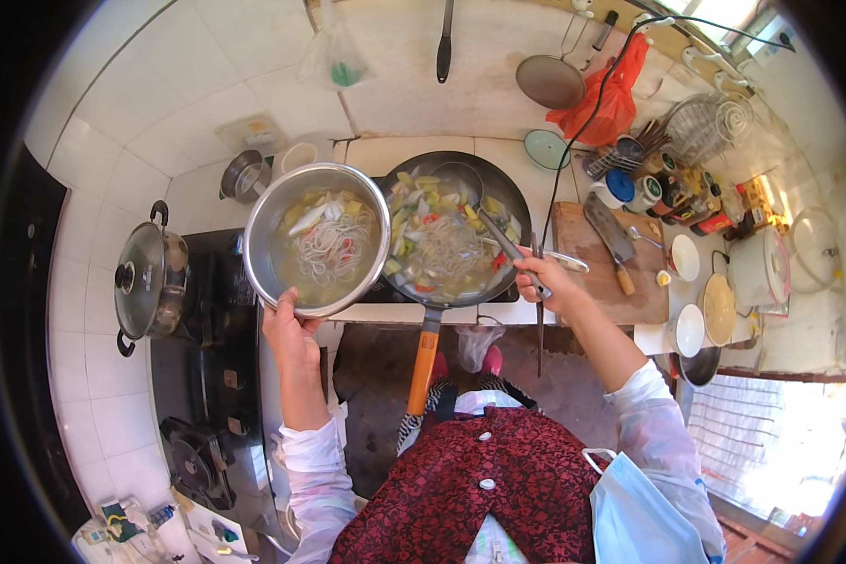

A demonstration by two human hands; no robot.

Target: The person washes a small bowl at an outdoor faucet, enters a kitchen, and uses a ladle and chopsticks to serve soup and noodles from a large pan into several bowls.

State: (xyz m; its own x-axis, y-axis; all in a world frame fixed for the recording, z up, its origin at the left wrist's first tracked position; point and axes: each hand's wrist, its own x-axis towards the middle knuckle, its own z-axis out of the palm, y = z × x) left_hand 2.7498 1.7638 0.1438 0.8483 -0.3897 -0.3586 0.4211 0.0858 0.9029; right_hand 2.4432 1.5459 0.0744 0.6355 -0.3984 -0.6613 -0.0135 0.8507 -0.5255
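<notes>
My left hand point(292, 342) grips the near rim of a stainless steel bowl point(259, 271), its thumb over the edge. Pale noodles point(335, 247) lie in broth in this bowl with chunks of vegetable. To its right sits a dark wok point(518, 204) with a wooden handle point(424, 359), filled with noodles, green and white pieces, red bits and broth. In my right hand point(546, 282) is the grey handle of a ladle point(497, 229), whose head dips into the wok. Dark chopsticks point(539, 338) are also held there. A silver utensil handle point(567, 261) crosses the wok's right rim behind the fingers.
A cutting board point(585, 289) with a cleaver point(610, 229) lies right of the wok, near white bowls point(687, 330) and seasoning jars point(648, 194). Left stands a lidded pot point(144, 282) on a black gas stove point(204, 381). A black cord point(571, 141) hangs toward the counter.
</notes>
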